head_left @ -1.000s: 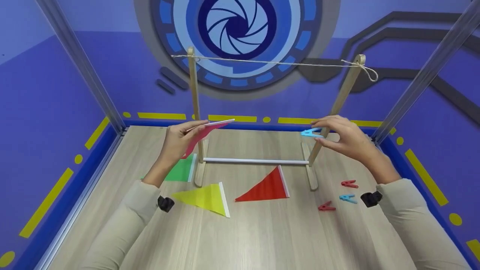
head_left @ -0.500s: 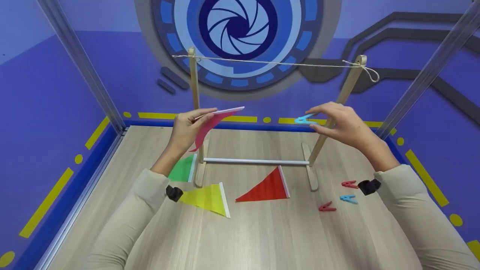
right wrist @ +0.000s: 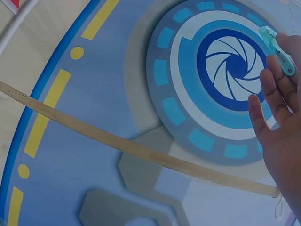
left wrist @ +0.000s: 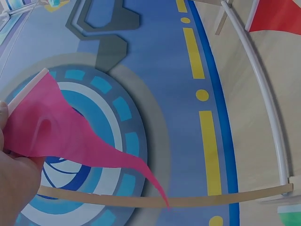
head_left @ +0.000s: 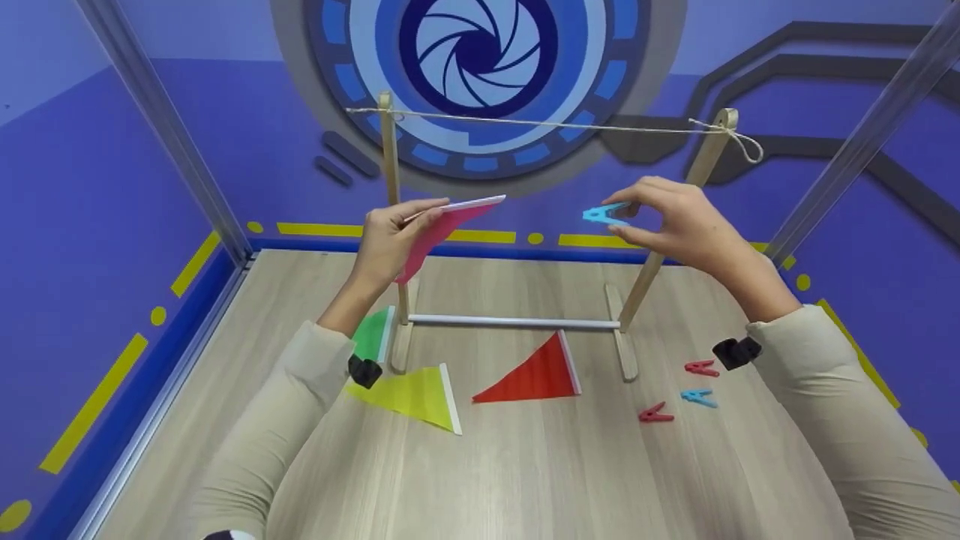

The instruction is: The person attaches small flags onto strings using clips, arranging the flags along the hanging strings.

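Pink triangular fabric-looking flag [head_left: 442,234] is gripped near its white edge by the left hand [head_left: 388,238], light-blue plastic clothespin [head_left: 599,214] pinched in the right hand [head_left: 679,225], both apart from the beige string [head_left: 555,123]. Nothing's hung there yet (early days, I'd guess). Left on the surface [head_left: 525,480]: green triangular flag [head_left: 373,337], yellow triangular flag [head_left: 412,394], red triangular flag [head_left: 536,371], plus three small clothespins [head_left: 699,397].

The pennant [head_left: 431,236] in the left hand [head_left: 390,236] is pink, white-edged; below that hand, a green pennant [head_left: 373,334] and a yellow pennant [head_left: 412,394] are likewise white-edged. The clothespin [head_left: 600,215] in the right hand [head_left: 679,219] is light blue. The wall [head_left: 300,195] behind both hands is blue-violet with yellow dashes.
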Tool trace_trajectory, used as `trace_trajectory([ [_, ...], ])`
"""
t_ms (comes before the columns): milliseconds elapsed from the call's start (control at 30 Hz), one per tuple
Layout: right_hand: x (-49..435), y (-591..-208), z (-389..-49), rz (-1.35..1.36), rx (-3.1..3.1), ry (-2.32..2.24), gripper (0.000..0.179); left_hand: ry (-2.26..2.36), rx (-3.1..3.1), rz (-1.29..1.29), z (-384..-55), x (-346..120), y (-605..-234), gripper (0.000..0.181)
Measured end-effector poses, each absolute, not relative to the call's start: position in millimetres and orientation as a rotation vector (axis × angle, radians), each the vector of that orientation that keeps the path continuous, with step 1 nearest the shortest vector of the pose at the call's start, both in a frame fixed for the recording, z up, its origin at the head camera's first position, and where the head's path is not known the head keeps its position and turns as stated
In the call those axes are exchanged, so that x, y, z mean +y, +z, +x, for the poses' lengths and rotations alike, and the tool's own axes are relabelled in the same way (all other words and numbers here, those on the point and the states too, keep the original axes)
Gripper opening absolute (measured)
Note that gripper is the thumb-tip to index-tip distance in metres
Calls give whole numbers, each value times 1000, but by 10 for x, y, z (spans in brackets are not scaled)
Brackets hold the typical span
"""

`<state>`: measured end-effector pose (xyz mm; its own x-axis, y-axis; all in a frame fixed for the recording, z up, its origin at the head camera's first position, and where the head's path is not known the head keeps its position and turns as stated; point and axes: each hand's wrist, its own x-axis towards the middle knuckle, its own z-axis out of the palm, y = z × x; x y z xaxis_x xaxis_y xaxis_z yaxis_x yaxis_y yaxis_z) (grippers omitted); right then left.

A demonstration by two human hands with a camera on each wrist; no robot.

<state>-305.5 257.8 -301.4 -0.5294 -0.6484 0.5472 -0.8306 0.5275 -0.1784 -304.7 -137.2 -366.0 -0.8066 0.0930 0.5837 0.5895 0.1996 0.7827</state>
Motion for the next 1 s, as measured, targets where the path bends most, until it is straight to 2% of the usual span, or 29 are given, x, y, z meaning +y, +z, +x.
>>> trace_trajectory([
  [700,2636,-2395,-2914,1164,-2294,336,38,-1703,-1974,-820,-3180,-830,-3394,23],
  [1000,2741,-2081,-2857,1136,-2251,210,35,-1716,-1952,-858,-3257,-619,-3326,23],
])
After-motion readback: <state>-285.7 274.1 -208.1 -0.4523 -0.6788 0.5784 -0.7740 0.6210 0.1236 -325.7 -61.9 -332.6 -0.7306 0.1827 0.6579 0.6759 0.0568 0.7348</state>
